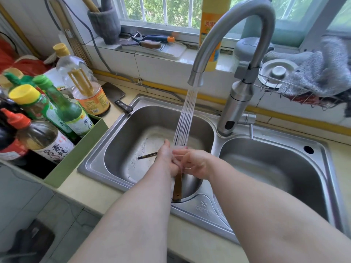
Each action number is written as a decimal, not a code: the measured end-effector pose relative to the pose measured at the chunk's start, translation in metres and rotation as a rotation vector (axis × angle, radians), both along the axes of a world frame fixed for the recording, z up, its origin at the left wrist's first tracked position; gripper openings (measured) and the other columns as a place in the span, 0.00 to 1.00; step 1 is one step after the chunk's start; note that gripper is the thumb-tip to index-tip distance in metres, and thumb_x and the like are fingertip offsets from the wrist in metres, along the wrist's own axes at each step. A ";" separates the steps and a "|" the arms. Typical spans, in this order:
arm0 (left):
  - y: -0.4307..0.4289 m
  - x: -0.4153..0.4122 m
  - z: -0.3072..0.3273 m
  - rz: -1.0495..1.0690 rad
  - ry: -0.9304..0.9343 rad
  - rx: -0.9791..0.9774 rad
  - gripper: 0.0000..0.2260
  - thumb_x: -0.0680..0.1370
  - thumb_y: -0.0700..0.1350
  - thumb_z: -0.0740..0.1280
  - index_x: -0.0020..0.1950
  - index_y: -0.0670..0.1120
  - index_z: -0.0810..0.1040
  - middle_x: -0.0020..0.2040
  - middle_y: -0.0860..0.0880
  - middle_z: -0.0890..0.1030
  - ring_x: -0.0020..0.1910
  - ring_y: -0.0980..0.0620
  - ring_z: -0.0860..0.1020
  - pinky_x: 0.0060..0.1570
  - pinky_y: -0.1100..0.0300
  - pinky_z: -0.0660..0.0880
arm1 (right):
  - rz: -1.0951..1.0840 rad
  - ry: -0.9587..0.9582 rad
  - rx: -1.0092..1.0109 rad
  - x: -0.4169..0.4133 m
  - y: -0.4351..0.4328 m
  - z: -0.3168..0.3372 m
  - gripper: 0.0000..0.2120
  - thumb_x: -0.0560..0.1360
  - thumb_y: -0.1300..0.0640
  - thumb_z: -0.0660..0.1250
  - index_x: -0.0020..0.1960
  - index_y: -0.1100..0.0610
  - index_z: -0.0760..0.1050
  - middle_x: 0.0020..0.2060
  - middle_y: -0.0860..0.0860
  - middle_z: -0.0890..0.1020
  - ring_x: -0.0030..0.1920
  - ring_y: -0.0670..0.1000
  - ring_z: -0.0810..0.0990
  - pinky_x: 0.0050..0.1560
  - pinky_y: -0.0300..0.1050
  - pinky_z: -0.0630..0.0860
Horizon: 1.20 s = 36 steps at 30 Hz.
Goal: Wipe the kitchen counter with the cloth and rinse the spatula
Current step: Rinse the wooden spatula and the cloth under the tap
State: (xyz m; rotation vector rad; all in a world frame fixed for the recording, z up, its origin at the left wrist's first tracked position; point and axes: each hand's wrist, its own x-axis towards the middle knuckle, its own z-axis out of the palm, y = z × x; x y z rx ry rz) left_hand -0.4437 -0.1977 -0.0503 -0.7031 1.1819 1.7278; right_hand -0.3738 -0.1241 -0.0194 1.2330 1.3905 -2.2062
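Rinsing step judged in progress. Faucet [233,31] spout swung over the left basin [117,141], spray [185,118] running and landing directly on both hands, which meet under it at basin centre.

Left hand [166,160]: closed around the upper part of the spatula [177,188]. Wooden handle hangs down toward 6 o'clock, its end over the near rim of the basin. Blade end hidden behind the hands; cannot see how clean it is. Holding it by the handle likely keeps the working end up in the stream.

Right hand [193,163]: fingers loosely curled against the left hand at its 3 o'clock, in the water. Probably rubbing the blade; whether it pinches anything, cannot tell.

Surroundings, clock positions taken from the hands:
- Thin dark stick [147,155], perhaps a chopstick, on the basin floor at 9 o'clock, just beside the left hand. Could be knocked.
- Right basin [266,168] at 3 o'clock.
- Green tray of bottles [76,149] at 9–10 o'clock on the counter [91,190], close to the sink edge. Would obstruct wiping there.
- Cleaver [117,97] at 11 o'clock behind the sink. Blade hazard when wiping.
- Grey cloth [319,73] draped on a wire rack [273,86] at 2 o'clock, well apart. Judged the wiping cloth, not in hand.
- Detergent bottle [210,35] on the sill at 12 o'clock.
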 end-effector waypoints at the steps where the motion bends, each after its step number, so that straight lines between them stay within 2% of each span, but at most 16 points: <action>1: 0.001 0.001 -0.003 0.004 -0.018 -0.029 0.33 0.79 0.63 0.52 0.59 0.35 0.78 0.52 0.37 0.80 0.49 0.43 0.77 0.59 0.48 0.72 | -0.084 -0.038 -0.010 -0.001 0.003 -0.002 0.19 0.76 0.72 0.52 0.57 0.59 0.78 0.47 0.56 0.81 0.44 0.52 0.79 0.42 0.44 0.79; 3: 0.003 0.000 -0.012 0.060 -0.044 -0.024 0.22 0.81 0.52 0.55 0.61 0.35 0.74 0.56 0.37 0.78 0.52 0.42 0.77 0.62 0.49 0.71 | -0.273 -0.121 -0.015 -0.004 0.011 -0.009 0.15 0.80 0.65 0.53 0.63 0.62 0.73 0.48 0.58 0.80 0.43 0.53 0.78 0.41 0.45 0.81; 6: -0.002 0.003 -0.009 0.067 -0.021 0.043 0.15 0.79 0.42 0.55 0.57 0.36 0.78 0.58 0.39 0.80 0.50 0.42 0.79 0.64 0.50 0.70 | -0.220 -0.280 -0.069 -0.004 0.017 -0.013 0.18 0.80 0.48 0.59 0.63 0.60 0.68 0.54 0.57 0.73 0.59 0.57 0.72 0.66 0.58 0.67; 9: -0.010 0.010 0.005 -0.136 0.060 -0.052 0.14 0.78 0.43 0.55 0.55 0.37 0.76 0.43 0.38 0.83 0.35 0.42 0.83 0.43 0.50 0.79 | -0.308 -0.175 -0.354 -0.010 0.008 -0.013 0.26 0.79 0.41 0.54 0.57 0.64 0.72 0.52 0.61 0.78 0.69 0.60 0.70 0.71 0.56 0.63; 12: -0.012 0.008 0.010 -0.311 0.204 -0.266 0.05 0.78 0.39 0.60 0.44 0.39 0.73 0.36 0.40 0.77 0.25 0.46 0.79 0.28 0.59 0.78 | -0.507 -0.136 -0.431 -0.015 -0.001 -0.023 0.28 0.77 0.37 0.57 0.58 0.60 0.77 0.52 0.63 0.81 0.57 0.60 0.80 0.63 0.55 0.73; 14: -0.017 0.004 0.008 -0.337 0.317 -0.399 0.09 0.76 0.38 0.65 0.37 0.40 0.70 0.31 0.42 0.73 0.22 0.48 0.74 0.26 0.63 0.73 | -0.565 -0.083 -0.401 -0.021 -0.001 -0.030 0.19 0.77 0.43 0.61 0.52 0.59 0.78 0.47 0.61 0.81 0.48 0.58 0.81 0.58 0.56 0.77; 16: -0.021 -0.001 0.003 -0.273 0.287 -0.322 0.10 0.77 0.38 0.67 0.37 0.39 0.73 0.26 0.42 0.73 0.17 0.49 0.71 0.21 0.64 0.71 | -0.492 -0.028 -0.364 -0.027 -0.005 -0.030 0.13 0.77 0.50 0.64 0.50 0.60 0.80 0.44 0.59 0.82 0.44 0.57 0.81 0.62 0.54 0.75; 19: -0.023 -0.002 0.009 -0.306 0.314 -0.233 0.05 0.77 0.37 0.66 0.46 0.36 0.80 0.34 0.41 0.82 0.29 0.48 0.80 0.36 0.56 0.77 | -0.386 0.007 -0.367 -0.033 -0.009 -0.026 0.18 0.73 0.46 0.65 0.53 0.58 0.82 0.46 0.59 0.83 0.50 0.57 0.80 0.67 0.57 0.69; 21: -0.025 -0.003 0.014 -0.497 0.337 -0.248 0.12 0.76 0.36 0.63 0.58 0.39 0.80 0.46 0.42 0.82 0.41 0.47 0.79 0.41 0.57 0.75 | -0.405 -0.024 -0.388 -0.034 -0.004 -0.027 0.23 0.74 0.39 0.62 0.50 0.57 0.81 0.46 0.59 0.82 0.53 0.58 0.80 0.67 0.60 0.67; 23: -0.027 -0.007 0.015 -0.644 0.342 -0.222 0.16 0.74 0.35 0.62 0.59 0.44 0.81 0.49 0.46 0.82 0.43 0.51 0.78 0.40 0.60 0.70 | -0.443 -0.037 -0.382 -0.035 0.001 -0.027 0.18 0.77 0.44 0.61 0.42 0.59 0.78 0.34 0.57 0.80 0.38 0.53 0.80 0.62 0.52 0.74; 25: -0.027 -0.012 0.012 -0.528 0.352 -0.330 0.13 0.74 0.36 0.64 0.55 0.44 0.82 0.47 0.47 0.83 0.39 0.52 0.77 0.39 0.62 0.69 | -0.515 -0.035 -0.317 -0.038 0.002 -0.027 0.13 0.78 0.58 0.59 0.37 0.62 0.74 0.22 0.55 0.75 0.21 0.50 0.75 0.35 0.41 0.81; 27: -0.034 -0.021 0.001 -0.174 0.328 -0.487 0.09 0.74 0.35 0.63 0.49 0.41 0.83 0.38 0.46 0.81 0.31 0.50 0.71 0.34 0.60 0.68 | -0.595 -0.051 -0.301 -0.041 0.002 -0.028 0.13 0.80 0.64 0.55 0.38 0.65 0.71 0.18 0.55 0.71 0.12 0.46 0.67 0.15 0.32 0.67; 29: -0.038 -0.028 -0.006 0.062 0.274 -0.513 0.12 0.74 0.33 0.59 0.46 0.42 0.82 0.32 0.47 0.76 0.27 0.50 0.67 0.30 0.62 0.67 | -0.587 -0.047 -0.293 -0.044 0.004 -0.028 0.16 0.80 0.67 0.50 0.36 0.65 0.69 0.21 0.55 0.68 0.10 0.44 0.63 0.11 0.32 0.59; 31: -0.037 -0.030 -0.006 0.034 0.243 -0.473 0.11 0.74 0.32 0.59 0.46 0.47 0.76 0.32 0.47 0.70 0.27 0.49 0.64 0.26 0.64 0.64 | -0.583 -0.049 -0.299 -0.045 0.005 -0.030 0.19 0.79 0.69 0.47 0.33 0.63 0.67 0.16 0.53 0.67 0.09 0.43 0.60 0.09 0.31 0.54; 33: -0.033 -0.032 -0.003 0.034 0.240 -0.442 0.10 0.76 0.33 0.57 0.45 0.46 0.73 0.35 0.46 0.70 0.29 0.50 0.66 0.31 0.60 0.65 | -0.602 -0.065 -0.265 -0.048 0.004 -0.033 0.19 0.79 0.69 0.48 0.32 0.62 0.67 0.12 0.50 0.64 0.09 0.43 0.59 0.10 0.30 0.51; 36: -0.025 -0.037 -0.003 0.016 0.299 -0.452 0.14 0.76 0.31 0.55 0.41 0.44 0.78 0.42 0.46 0.78 0.31 0.52 0.72 0.40 0.58 0.69 | -0.677 -0.102 -0.235 -0.046 0.001 -0.031 0.17 0.79 0.65 0.56 0.32 0.61 0.69 0.20 0.51 0.70 0.13 0.43 0.65 0.12 0.30 0.55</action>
